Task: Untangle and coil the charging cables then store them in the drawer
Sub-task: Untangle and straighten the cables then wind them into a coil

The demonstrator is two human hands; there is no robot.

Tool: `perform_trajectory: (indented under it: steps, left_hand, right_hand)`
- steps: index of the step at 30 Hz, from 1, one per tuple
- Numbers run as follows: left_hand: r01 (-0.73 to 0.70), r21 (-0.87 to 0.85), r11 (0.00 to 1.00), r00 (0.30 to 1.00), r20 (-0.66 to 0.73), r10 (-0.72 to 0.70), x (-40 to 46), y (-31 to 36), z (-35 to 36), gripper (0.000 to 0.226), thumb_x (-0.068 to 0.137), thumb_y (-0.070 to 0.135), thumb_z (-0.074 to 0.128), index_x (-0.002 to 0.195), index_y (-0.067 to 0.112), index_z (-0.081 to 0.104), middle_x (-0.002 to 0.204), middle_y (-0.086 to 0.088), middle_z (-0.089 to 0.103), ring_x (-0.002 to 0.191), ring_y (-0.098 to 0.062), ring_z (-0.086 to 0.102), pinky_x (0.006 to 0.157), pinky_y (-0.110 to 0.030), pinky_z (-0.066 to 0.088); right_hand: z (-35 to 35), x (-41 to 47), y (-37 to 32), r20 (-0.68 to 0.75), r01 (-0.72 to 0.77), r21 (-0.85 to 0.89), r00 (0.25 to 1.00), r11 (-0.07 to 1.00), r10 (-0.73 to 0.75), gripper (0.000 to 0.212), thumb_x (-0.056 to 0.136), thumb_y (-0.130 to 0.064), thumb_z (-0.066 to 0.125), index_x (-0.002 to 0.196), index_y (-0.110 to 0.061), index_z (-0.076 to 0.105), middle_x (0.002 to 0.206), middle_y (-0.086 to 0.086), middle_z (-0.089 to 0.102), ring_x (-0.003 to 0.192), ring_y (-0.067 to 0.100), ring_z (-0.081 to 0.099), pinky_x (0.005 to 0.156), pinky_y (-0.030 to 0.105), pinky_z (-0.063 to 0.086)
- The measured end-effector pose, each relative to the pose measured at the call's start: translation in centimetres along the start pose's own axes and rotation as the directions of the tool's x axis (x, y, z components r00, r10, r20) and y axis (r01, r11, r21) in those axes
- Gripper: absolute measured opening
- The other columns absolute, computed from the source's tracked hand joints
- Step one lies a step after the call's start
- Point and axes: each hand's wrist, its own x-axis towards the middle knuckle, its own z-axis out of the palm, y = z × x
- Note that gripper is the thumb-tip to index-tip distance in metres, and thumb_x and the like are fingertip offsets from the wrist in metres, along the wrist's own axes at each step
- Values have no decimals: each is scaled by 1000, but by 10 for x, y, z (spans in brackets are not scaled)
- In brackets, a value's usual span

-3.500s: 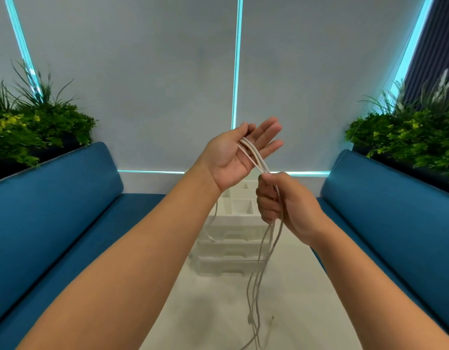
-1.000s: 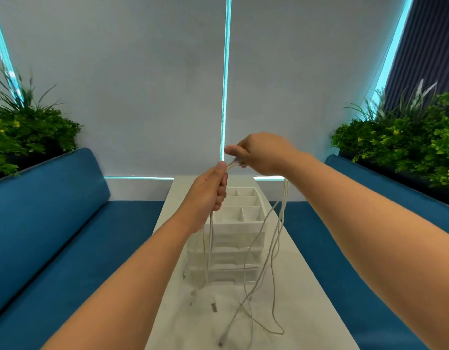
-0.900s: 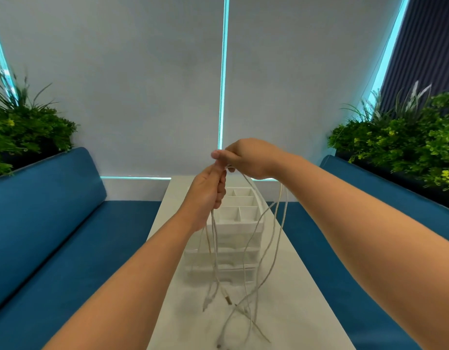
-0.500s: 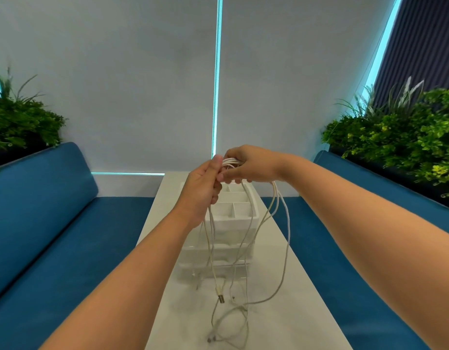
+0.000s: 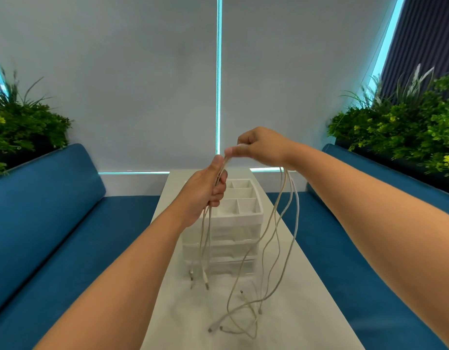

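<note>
Both arms are stretched out over a narrow white bench (image 5: pixel 294 286) that runs away toward the wall. The left hand (image 5: pixel 204 190) is curled in a fist around a bundle of pale charging cables (image 5: pixel 281 223), thumb up on top of the strands. Just above and to its right, the right hand (image 5: pixel 261 147) pinches the same strands between thumb and forefinger, the other fingers folded in. The two hands are nearly touching where the cables pass from one to the other.

From the left hand a few short ends hang straight down, their plugs dangling just in front of the drawer unit (image 5: pixel 231 236). From under the right hand longer loops drop in a wide sag; their lower parts lie loose and crossed on the bench top near the front, with several plugs resting there.

The drawer unit is a white plastic stack standing in the middle of the bench, behind the hanging strands. Its top is an open tray split into compartments, and below that are translucent drawers, which look closed from here.

Blue upholstered seats (image 5: pixel 54 210) line both sides of the bench, with green plants (image 5: pixel 408 127) behind the backrests. A thin teal light strip (image 5: pixel 219 72) runs up the pale wall straight ahead.
</note>
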Motion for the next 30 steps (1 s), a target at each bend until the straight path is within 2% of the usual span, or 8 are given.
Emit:
perform_trajectory:
  steps: [6, 8, 12, 15, 18, 21, 26, 30]
  left_hand:
    - [16, -35, 999, 1000, 2, -16, -5, -11, -4, 48, 96, 59, 37, 67, 22, 32, 59, 5, 25, 50, -11, 20, 44, -20, 26]
    - [-9, -80, 997, 1000, -24, 7, -6, -9, -4, 44, 98, 55, 39, 69, 22, 34, 59, 6, 24, 49, -9, 18, 42, -20, 22]
    - [-14, -89, 996, 999, -47, 10, -10, -11, 3, 42, 99, 52, 40, 71, 22, 35, 57, 7, 25, 46, -8, 18, 40, -20, 21]
    - [12, -90, 996, 999, -45, -16, -10, -10, 13, 41, 100, 51, 40, 72, 22, 37, 57, 7, 27, 47, -9, 19, 40, -20, 21]
    - [21, -106, 994, 998, -50, -26, -10, -6, 17, 39, 103, 44, 37, 70, 23, 37, 57, 6, 24, 46, -9, 18, 40, -21, 18]
    - [-2, -203, 979, 998, -70, -12, -13, -2, 7, 41, 102, 44, 41, 67, 23, 39, 54, 8, 24, 44, -7, 17, 39, -20, 17]
    - [-28, -340, 940, 996, -92, -4, -16, 2, -8, 43, 97, 50, 46, 65, 22, 38, 53, 8, 19, 42, -7, 15, 40, -20, 14]
    - [-48, -410, 911, 996, -87, 13, -15, 3, -13, 44, 99, 46, 44, 64, 21, 40, 50, 8, 21, 42, -7, 19, 41, -20, 19]
  right_hand:
    - [-12, 3, 10, -149, -69, -112, 987, 991, 52, 66, 88, -64, 48, 94, -4, 72, 55, 0, 38, 52, 15, 35, 55, 32, 31]
    - [-8, 3, 15, -129, -112, -219, 988, 969, 86, 61, 92, -65, 37, 109, -19, 73, 77, 5, 64, 70, 19, 55, 71, 36, 46]
    - [-5, 0, 19, -76, -118, -397, 992, 910, 96, 44, 98, -51, 35, 102, -24, 69, 107, 4, 67, 100, 26, 57, 87, 38, 42]
    - [6, -3, -2, 81, 42, -202, 996, 979, -26, 36, 102, -37, 37, 109, -15, 65, 110, 1, 65, 99, 20, 59, 88, 33, 44]
    - [20, -4, -15, 184, 99, -93, 980, 991, -80, 32, 97, -47, 47, 94, -18, 60, 82, -3, 64, 70, 14, 62, 69, 28, 50]
    - [17, -6, -1, 160, 75, -155, 986, 985, -49, 40, 90, -54, 55, 78, -17, 51, 65, -4, 48, 56, 12, 45, 57, 25, 38]
    - [17, -13, 28, 174, -40, 199, 985, 979, 5, 42, 92, -50, 54, 76, -11, 49, 63, -1, 40, 54, 13, 40, 57, 26, 50]
    - [27, -15, 40, 119, -70, 253, 992, 965, 41, 47, 92, -58, 45, 74, -15, 47, 65, -2, 38, 58, 15, 35, 57, 29, 42]
